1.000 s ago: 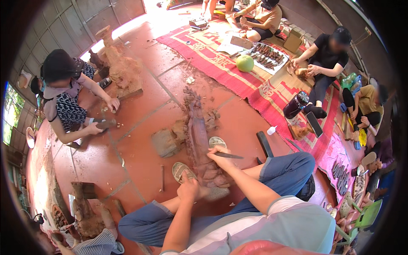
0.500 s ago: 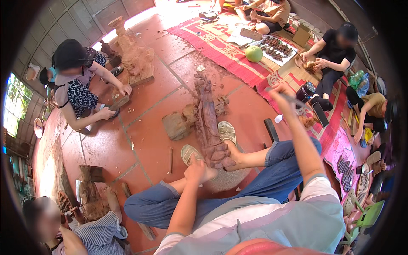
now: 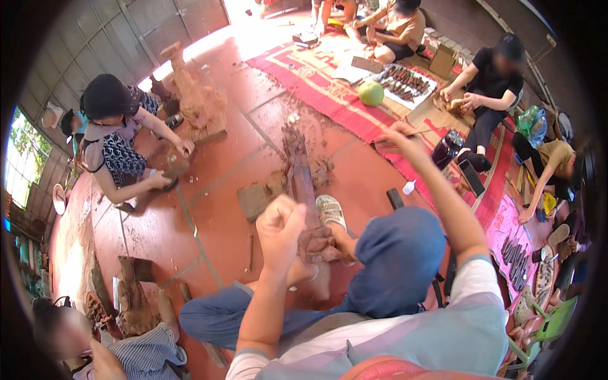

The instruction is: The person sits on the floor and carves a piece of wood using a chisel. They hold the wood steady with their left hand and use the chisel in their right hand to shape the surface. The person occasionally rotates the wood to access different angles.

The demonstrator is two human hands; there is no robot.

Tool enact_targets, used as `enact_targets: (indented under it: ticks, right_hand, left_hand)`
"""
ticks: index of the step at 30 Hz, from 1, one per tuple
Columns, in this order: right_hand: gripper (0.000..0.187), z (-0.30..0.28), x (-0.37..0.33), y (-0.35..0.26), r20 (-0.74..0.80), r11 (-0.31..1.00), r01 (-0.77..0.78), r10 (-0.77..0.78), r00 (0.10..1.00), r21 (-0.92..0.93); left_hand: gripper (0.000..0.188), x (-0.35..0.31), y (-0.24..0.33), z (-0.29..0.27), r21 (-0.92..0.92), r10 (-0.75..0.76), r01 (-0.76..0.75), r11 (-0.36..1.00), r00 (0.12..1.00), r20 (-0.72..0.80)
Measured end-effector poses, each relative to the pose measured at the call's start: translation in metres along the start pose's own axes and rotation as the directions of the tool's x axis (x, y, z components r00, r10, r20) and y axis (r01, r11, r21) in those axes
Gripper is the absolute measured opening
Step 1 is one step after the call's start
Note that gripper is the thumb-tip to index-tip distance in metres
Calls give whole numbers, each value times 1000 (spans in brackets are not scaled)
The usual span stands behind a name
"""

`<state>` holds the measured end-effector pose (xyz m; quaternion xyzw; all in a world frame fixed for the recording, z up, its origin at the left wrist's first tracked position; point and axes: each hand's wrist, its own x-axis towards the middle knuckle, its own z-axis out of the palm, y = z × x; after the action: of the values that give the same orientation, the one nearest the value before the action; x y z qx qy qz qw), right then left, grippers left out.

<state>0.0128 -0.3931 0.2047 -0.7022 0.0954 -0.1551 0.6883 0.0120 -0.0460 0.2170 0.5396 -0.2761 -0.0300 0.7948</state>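
A tall dark wooden carved figure [image 3: 303, 183] lies on the tiled floor between my legs, its wider base toward me. My left hand [image 3: 282, 227] is raised above the lower part of the carving, curled into a fist, somewhat blurred, with nothing showing in it. Out to the right, over the edge of the red mat, my right hand [image 3: 400, 138] is closed around a slim dark tool [image 3: 382, 146]; motion blur hides its exact kind. Beside the figure sits a rough block of wood [image 3: 254, 201].
A person on the left works by a tall wooden carving [image 3: 193, 95]; another sits at lower left. Several people sit on the red mat [image 3: 316, 79], with a green round fruit [image 3: 370, 93], rows of tools [image 3: 405, 83] and a phone [image 3: 471, 177]. A stick [image 3: 249, 253] lies left of my foot.
My left hand has risen from my ankle and closed into a fist. My right hand has shifted slightly left with the tool. My right knee has come up and inward.
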Motion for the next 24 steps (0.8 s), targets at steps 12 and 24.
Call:
enact_targets:
  ticks: [12,24]
  right_hand:
    - [9,193,5,131,393,908,-335,221,892,250]
    - [12,152,-20,186,-10,994,83,-84,996,-71]
  left_hand:
    - [64,39,67,61,-733,385,104,672,797,466]
    - [67,27,-16,39,-789,136,374,487,860,492]
